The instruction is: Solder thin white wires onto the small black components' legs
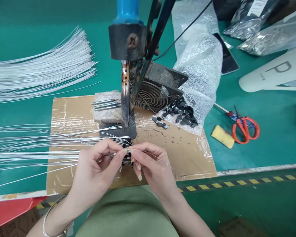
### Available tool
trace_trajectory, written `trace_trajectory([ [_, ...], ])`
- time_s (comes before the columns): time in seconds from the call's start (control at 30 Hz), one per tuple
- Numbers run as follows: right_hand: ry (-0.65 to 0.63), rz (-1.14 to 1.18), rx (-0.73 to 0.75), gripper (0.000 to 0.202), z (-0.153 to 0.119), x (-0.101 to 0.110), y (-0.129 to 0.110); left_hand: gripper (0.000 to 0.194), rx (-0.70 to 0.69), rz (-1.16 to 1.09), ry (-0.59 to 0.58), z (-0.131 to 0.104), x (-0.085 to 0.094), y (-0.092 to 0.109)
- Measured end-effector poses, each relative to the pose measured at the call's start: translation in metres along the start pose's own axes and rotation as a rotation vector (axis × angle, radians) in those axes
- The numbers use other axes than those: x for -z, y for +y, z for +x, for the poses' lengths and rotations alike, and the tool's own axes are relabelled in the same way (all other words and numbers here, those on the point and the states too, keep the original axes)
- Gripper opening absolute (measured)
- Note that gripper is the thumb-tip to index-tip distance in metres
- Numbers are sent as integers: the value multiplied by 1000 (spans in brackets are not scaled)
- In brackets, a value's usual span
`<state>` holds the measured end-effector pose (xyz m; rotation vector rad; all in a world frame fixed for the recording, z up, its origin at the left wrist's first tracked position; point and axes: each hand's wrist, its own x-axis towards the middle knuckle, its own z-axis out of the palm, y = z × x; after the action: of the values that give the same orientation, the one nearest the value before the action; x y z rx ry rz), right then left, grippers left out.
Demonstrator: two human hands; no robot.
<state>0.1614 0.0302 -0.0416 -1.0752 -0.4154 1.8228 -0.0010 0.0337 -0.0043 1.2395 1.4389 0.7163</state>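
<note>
Over the near part of the cardboard, my left hand point(96, 168) is closed in a pinch, apparently on the end of a white wire. My right hand point(154, 163) pinches a thin silvery wire point(159, 159), which trails back over the palm. The fingertips of both hands meet and hide most of what lies between them. Beneath them, a dark holder point(127, 143) is partly covered by the fingers. Many white wires point(64, 140) run from the left edge toward it. The soldering iron point(125, 98) hangs on its stand just beyond my hands, tip pointing down.
A thick bundle of white wires point(51, 69) lies at the back left. Behind the iron stands a fan point(155, 95). Small black parts point(181, 112) spill from bubble wrap point(199, 65). Scissors point(245, 130) and a yellow sponge point(222, 136) lie right of the cardboard point(192, 158).
</note>
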Motion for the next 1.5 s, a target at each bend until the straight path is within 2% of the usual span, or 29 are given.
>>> trace_trajectory([
  [0.43,-56,25,-110,13,2,5,-4,17,13,37,-33,4,5,0],
  [0.7,-41,83,-83,14,3,2,-1,13,-15,24,50,-1,-3,-4],
  [0.9,-41,107,-72,13,2,2,1,13,-48,62,60,-4,-4,-9],
  [1.5,9,234,-39,12,1,-6,7,11,-196,49,199,-5,-17,-17],
])
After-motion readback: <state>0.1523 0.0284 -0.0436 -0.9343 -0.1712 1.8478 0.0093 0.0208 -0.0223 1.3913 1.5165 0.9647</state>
